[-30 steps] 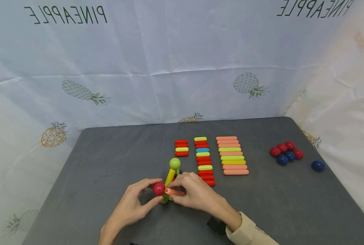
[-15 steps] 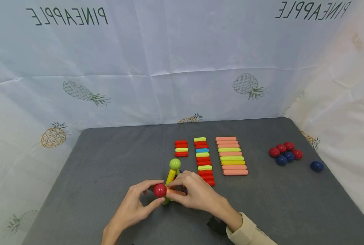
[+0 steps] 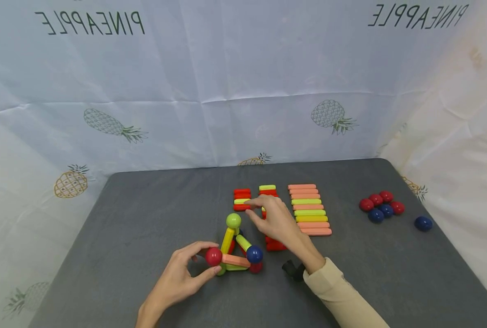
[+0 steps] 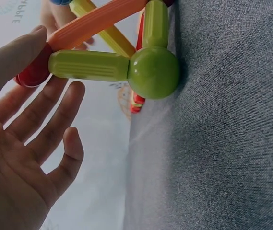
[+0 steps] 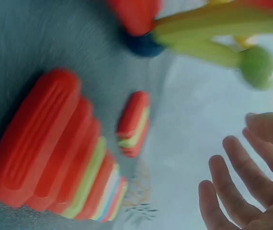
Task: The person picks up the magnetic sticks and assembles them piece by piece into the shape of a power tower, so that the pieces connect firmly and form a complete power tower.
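My left hand [image 3: 178, 271] pinches a red ball [image 3: 214, 256] between thumb and fingers. This ball is a corner of a small frame of magnetic rods and balls on the grey table. From it a salmon rod [image 3: 236, 260] runs right to a blue ball [image 3: 254, 254], which sits above another red ball [image 3: 256, 267]. A yellow rod [image 3: 227, 240] slants up to a green ball [image 3: 233, 221]. In the left wrist view a green rod [image 4: 90, 65] joins the held ball to a lower green ball [image 4: 154, 72]. My right hand [image 3: 280, 223], fingers relaxed and holding nothing, hovers over the middle rod row.
A short row of mostly red rods [image 3: 242, 207] lies behind the frame. The middle row's red rods [image 3: 275, 245] are partly covered by the right hand. Beside it lies a row of mainly salmon rods [image 3: 314, 231]. Red and blue balls [image 3: 376, 215] are grouped at right, one blue ball [image 3: 423, 223] apart.
My right hand has let go of the salmon rod, now joined to the held red ball, and moved up and right toward the rod rows. My left hand keeps its pinch.
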`<action>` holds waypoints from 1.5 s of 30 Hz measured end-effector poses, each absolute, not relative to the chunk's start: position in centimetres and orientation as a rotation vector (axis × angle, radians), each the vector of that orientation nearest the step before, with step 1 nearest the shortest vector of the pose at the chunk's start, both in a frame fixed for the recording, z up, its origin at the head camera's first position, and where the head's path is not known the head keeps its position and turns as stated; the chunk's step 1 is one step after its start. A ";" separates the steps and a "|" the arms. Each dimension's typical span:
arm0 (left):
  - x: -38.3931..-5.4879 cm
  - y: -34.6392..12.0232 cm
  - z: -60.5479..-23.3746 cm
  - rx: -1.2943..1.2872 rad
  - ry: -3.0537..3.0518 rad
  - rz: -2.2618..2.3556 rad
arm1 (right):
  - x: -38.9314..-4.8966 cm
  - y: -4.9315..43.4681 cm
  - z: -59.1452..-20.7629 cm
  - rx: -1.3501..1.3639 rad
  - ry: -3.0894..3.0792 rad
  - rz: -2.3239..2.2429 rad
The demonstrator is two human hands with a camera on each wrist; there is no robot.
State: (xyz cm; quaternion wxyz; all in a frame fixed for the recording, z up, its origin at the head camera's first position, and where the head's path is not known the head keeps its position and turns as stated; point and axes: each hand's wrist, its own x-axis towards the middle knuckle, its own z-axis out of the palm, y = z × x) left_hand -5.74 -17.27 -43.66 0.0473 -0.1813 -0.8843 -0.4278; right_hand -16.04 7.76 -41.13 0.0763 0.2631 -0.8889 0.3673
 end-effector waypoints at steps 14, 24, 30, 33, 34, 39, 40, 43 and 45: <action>-5.7 -17.2 -43.8 -0.605 -2.597 -1.298 | -20.3 4.7 -43.4 0.875 -3.006 0.773; -5.7 -17.0 -43.5 -0.587 -2.610 -1.299 | -20.3 5.0 -44.5 0.885 -3.022 0.824; -5.7 -16.9 -43.5 -0.590 -2.600 -1.292 | -20.0 5.6 -44.5 0.872 -3.009 0.878; -5.7 -16.9 -43.4 -0.586 -2.604 -1.288 | -19.8 6.2 -44.1 0.839 -3.004 0.938; -5.7 -16.9 -43.3 -0.582 -2.607 -1.286 | -19.7 6.4 -43.9 0.832 -2.997 0.961; -5.7 -16.8 -43.3 -0.568 -2.623 -1.278 | -18.6 7.5 -41.8 0.826 -2.917 1.039; -5.7 -16.8 -43.3 -0.568 -2.622 -1.278 | -18.2 7.7 -41.3 0.837 -2.895 1.040; -5.7 -16.8 -43.3 -0.575 -2.616 -1.275 | -16.8 8.1 -39.9 0.900 -2.816 1.038; -5.7 -16.8 -43.3 -0.581 -2.611 -1.271 | -15.6 8.2 -39.0 0.966 -2.755 1.046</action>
